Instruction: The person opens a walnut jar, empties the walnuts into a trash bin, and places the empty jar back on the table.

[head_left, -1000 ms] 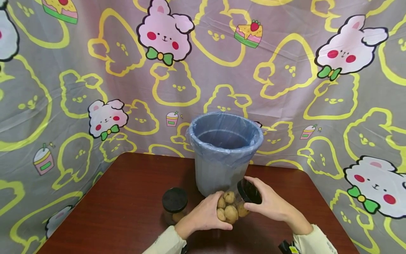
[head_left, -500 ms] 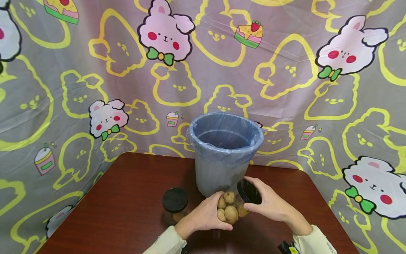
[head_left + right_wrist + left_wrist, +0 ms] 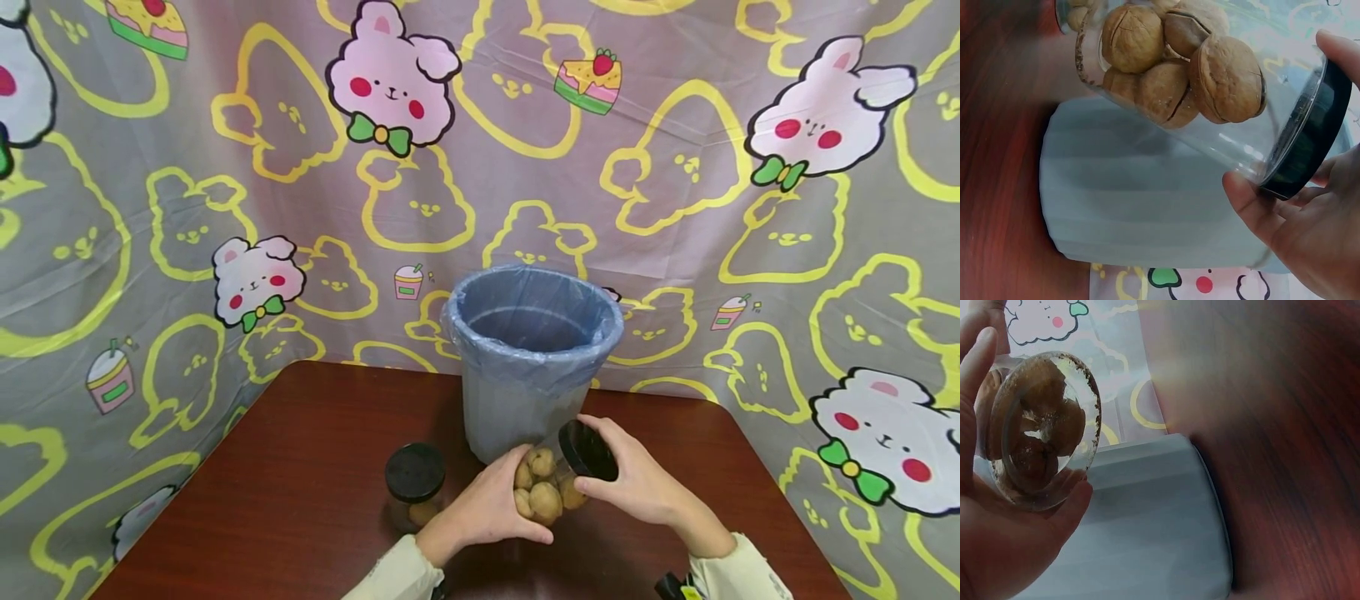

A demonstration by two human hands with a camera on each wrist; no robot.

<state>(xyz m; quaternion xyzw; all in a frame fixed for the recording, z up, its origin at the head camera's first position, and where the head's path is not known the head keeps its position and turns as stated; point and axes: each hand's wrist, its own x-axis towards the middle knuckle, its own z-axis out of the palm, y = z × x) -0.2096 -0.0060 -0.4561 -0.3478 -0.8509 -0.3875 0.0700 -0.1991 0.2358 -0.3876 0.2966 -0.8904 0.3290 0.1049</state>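
A clear jar of walnuts (image 3: 542, 498) is held tilted above the table, in front of the bin. My left hand (image 3: 483, 510) grips its lower end, with fingers and thumb around the clear wall. At the other end, my right hand (image 3: 645, 479) grips the black lid (image 3: 1313, 128), which sits on the jar's mouth. Several whole walnuts (image 3: 1229, 78) lie toward the base, some with cracked seams. The left wrist view shows the round jar base (image 3: 1044, 428) between my left thumb and fingers. A second jar with a black lid (image 3: 415, 472) stands upright left of my left hand.
Behind the hands stands a grey bin (image 3: 498, 412) lined with a translucent blue bag (image 3: 536, 358). The dark reddish-brown table (image 3: 322, 450) lies beneath everything. A cartoon-printed cloth (image 3: 420, 183) hangs behind and along both sides.
Both hands keep their grips on the tilted jar and its lid, shifting only very slightly. The second jar and the bin stay in place.
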